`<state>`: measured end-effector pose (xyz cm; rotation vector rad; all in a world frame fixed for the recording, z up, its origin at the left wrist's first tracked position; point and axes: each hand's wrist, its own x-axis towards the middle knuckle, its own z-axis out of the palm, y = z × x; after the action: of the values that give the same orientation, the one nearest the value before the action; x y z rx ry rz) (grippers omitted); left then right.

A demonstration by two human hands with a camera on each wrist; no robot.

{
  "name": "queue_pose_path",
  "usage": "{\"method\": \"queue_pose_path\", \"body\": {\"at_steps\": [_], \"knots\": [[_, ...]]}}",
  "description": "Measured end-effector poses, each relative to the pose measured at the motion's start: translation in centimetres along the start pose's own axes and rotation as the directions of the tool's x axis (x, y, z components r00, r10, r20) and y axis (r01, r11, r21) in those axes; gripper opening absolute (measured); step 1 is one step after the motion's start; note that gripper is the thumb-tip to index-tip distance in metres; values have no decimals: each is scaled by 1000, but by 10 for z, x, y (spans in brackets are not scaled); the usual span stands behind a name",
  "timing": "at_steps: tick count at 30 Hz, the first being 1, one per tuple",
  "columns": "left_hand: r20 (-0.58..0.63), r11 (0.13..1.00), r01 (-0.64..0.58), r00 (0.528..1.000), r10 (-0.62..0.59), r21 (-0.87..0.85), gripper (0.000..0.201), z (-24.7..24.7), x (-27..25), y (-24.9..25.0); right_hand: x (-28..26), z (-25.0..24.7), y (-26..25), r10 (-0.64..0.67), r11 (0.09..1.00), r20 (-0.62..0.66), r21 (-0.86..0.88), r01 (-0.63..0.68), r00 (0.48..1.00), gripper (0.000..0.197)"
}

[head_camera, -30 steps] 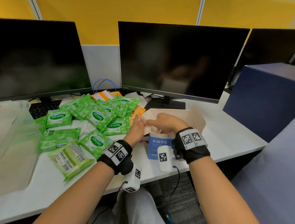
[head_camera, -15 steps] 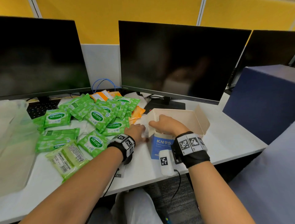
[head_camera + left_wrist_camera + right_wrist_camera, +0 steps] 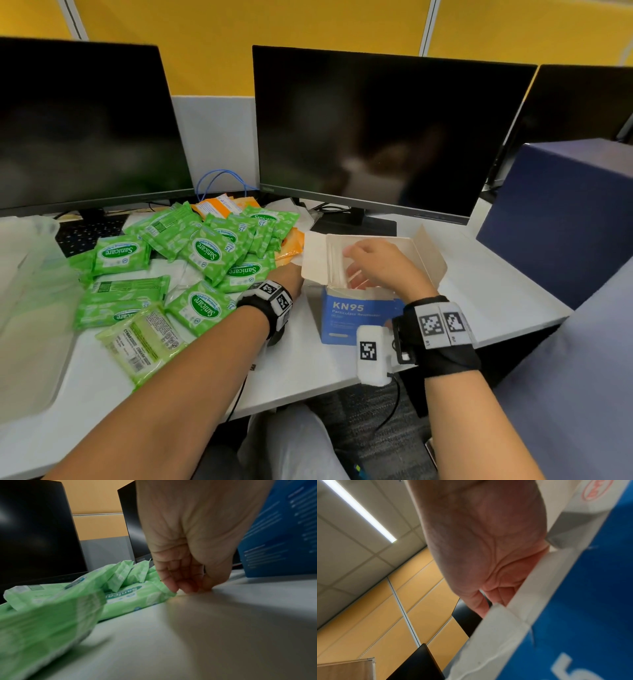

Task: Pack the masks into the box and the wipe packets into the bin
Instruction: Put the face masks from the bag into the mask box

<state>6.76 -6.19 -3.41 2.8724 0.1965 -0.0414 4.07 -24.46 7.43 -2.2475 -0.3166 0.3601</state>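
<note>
A blue KN95 mask box point(image 3: 356, 311) stands open near the desk's front edge, and white masks point(image 3: 334, 263) stand on edge inside it. My right hand point(image 3: 363, 270) reaches down into the box with the thumb above the rim; the right wrist view shows the palm point(image 3: 488, 561) and the box wall point(image 3: 582, 601). My left hand point(image 3: 289, 275) is low on the desk just left of the box. Its curled fingertips point(image 3: 173, 586) touch the desk beside a green wipe packet point(image 3: 133, 599); anything held is hidden. A pile of green wipe packets point(image 3: 205, 251) lies to the left.
A translucent bin point(image 3: 27, 308) stands at the desk's left end. Two dark monitors point(image 3: 376, 130) and a keyboard point(image 3: 85, 233) line the back. Orange packets point(image 3: 219, 207) lie behind the green pile. A blue partition point(image 3: 565, 212) stands at the right.
My left hand has dropped from the box's mouth to the desk left of the box. My right hand has gone deeper into the box.
</note>
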Motion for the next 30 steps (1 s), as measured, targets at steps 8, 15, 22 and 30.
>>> {"method": "queue_pose_path", "body": {"at_steps": [8,15,22,30], "knots": [[-73,986,42,996,-54,-158,22,-23,-6,-10,-2,5,8,-59,987,-59,146,67,997,43],[-243,544,-17,906,-348,-839,24,-95,-24,-34,1,7,5,-40,980,-11,197,42,999,47],[-406,165,-372,855,-322,-914,22,-136,-52,-9,14,27,-25,-104,975,41,204,93,994,68],[-262,149,-228,925,-276,-962,17,-110,-55,-3,24,29,-24,-140,864,1,488,121,990,52]]}}
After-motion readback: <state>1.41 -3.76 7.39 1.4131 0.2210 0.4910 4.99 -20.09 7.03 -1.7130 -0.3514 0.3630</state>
